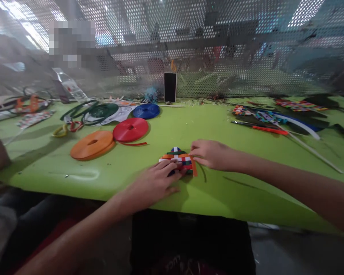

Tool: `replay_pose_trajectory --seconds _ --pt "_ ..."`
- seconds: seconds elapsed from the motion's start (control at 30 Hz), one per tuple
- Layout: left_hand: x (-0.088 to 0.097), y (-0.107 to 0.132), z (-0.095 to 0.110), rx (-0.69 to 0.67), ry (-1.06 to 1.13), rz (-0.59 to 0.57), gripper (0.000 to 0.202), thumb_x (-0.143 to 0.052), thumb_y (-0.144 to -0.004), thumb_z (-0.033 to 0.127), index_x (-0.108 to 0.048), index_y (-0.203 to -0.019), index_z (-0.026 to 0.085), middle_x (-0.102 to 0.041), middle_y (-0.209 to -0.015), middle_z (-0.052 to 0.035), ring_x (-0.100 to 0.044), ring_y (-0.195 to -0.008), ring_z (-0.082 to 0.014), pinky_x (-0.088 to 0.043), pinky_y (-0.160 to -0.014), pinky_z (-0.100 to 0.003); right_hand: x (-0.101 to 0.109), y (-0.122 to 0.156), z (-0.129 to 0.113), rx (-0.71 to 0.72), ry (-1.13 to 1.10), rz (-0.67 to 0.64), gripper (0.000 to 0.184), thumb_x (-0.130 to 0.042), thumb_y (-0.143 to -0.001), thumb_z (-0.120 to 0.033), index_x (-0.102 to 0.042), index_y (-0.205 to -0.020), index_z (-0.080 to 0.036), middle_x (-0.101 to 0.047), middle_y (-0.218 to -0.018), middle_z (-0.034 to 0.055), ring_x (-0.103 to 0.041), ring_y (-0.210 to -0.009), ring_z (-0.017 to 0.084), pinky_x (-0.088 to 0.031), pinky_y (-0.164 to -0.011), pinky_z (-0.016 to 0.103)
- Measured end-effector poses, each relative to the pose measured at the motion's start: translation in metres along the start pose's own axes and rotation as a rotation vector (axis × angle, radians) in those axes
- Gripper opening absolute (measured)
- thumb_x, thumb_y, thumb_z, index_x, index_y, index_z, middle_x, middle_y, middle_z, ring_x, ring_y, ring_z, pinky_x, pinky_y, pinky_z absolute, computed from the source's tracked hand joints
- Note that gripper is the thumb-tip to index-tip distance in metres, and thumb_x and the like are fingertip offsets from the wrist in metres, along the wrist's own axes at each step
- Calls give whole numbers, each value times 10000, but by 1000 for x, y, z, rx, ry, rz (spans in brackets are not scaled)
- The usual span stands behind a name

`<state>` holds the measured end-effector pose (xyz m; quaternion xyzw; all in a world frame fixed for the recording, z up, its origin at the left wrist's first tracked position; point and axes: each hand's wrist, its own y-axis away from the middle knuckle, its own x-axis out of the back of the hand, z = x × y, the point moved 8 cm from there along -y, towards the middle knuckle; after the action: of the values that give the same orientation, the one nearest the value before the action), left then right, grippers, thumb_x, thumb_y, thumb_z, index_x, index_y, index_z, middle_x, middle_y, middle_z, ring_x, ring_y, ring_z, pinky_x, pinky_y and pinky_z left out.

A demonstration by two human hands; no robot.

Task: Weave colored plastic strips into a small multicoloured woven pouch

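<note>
A small woven piece of flat plastic strips [186, 162] lies on the green table, its checks white, red, blue, green and orange. My left hand [157, 181] rests on its left and near part, fingers laid over the weave and thumb apart; it hides that part. At the right edge, my right hand [210, 154] pinches an orange strip [194, 168] between thumb and fingers. The strip's loose end hangs down along the weave's right side.
Coils of orange [83, 149], red [134, 133], blue [150, 110] and green strip [103, 110] lie left, near scissors [61, 131]. A phone [170, 87] leans against the perforated screen. More woven pieces [265, 115] and an orange cutter-like tool [269, 130] lie right. Another person sits left.
</note>
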<state>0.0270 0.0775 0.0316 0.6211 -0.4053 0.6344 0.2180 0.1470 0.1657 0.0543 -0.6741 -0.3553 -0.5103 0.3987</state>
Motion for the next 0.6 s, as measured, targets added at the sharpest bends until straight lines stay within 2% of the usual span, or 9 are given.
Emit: replay_pose_trajectory --seconds 0.13,0.23,0.33,0.4,0.47,0.5,0.53,0.6 --pt "3 2 -14 12 156 68 343 -489 -1047 278 -610 -1357 197 -661 -1328 -128 -629 -1249 -252 -529 -1075 -490 0 -4 -4 118 -127 -33 258 -586 -948 -127 -746 -1143 -181 -696 -1118 112 -656 -973 195 -528 -856 325" --pt "5 3 -28 21 278 110 338 -480 -1041 191 -600 -1357 190 -659 -1351 -121 -618 -1271 -223 -531 -1082 -458 -1 -3 -9 204 -252 -35 233 -563 -969 -128 -760 -1082 -177 -707 -1118 112 -662 -979 186 -532 -863 320" --pt "18 6 -37 30 297 254 352 -500 -1008 97 -605 -1332 187 -677 -1300 -117 -609 -1264 -224 -541 -1061 -466 2 2 -6 149 -399 6 231 -552 -986 -164 -748 -1108 -165 -716 -1066 111 -670 -944 180 -536 -855 331" --pt "33 14 -46 181 255 449 364 -536 -981 77 -622 -1304 220 -684 -1245 -101 -605 -1240 -239 -538 -1048 -501 6 7 2 18 -514 91 225 -581 -978 -221 -745 -1121 -162 -722 -1030 108 -673 -896 185 -546 -831 349" --pt "42 30 -58 474 303 636 350 -567 -967 114 -623 -1293 230 -662 -1213 -105 -625 -1177 -248 -566 -996 -499 5 14 10 -157 -661 168 212 -651 -940 -300 -759 -1069 -171 -725 -961 90 -668 -823 182 -559 -768 341" --pt "39 39 -63 639 418 671 342 -572 -969 156 -608 -1304 213 -639 -1218 -119 -646 -1127 -243 -598 -943 -466 1 19 12 -241 -743 174 224 -685 -916 -333 -763 -1063 -183 -724 -956 81 -670 -818 183 -565 -760 340" --pt "28 45 -64 764 618 644 339 -570 -975 208 -585 -1313 196 -625 -1212 -128 -672 -1060 -232 -635 -845 -413 -5 23 13 -308 -834 173 244 -712 -893 -357 -765 -1073 -201 -729 -983 77 -677 -840 189 -573 -772 346" --pt "0 46 -54 926 1034 469 385 -587 -972 307 -538 -1333 181 -636 -1191 -128 -705 -942 -213 -658 -745 -372 -15 29 11 -413 -1021 169 307 -755 -851 -369 -752 -1128 -236 -738 -1082 72 -692 -921 203 -580 -841 371"
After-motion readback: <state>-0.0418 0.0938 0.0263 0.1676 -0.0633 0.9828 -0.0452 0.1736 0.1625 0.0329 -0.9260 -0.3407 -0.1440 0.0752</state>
